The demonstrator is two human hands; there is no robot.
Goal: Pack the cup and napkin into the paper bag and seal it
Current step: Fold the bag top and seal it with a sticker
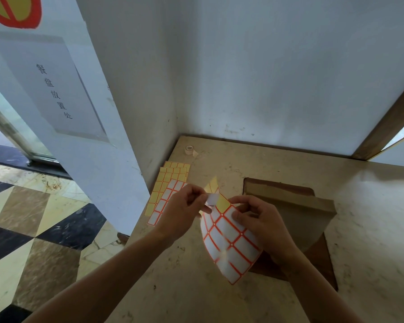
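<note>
Paper bag [299, 215] lies flat on the stone counter [371, 217], partly over a dark rectangular opening, top edge folded over. Cup and napkin not visible. Just left of the bag, right hand [264, 220] grips a curled label sheet [231, 243], thumb on its face. Left hand [182, 210] pinches one white sticker [212, 199], lifted at the sheet's top corner. More label sheets [168, 190] lie stacked near the counter's left edge; small tape roll [189, 150] sits in the far corner by the wall.
</note>
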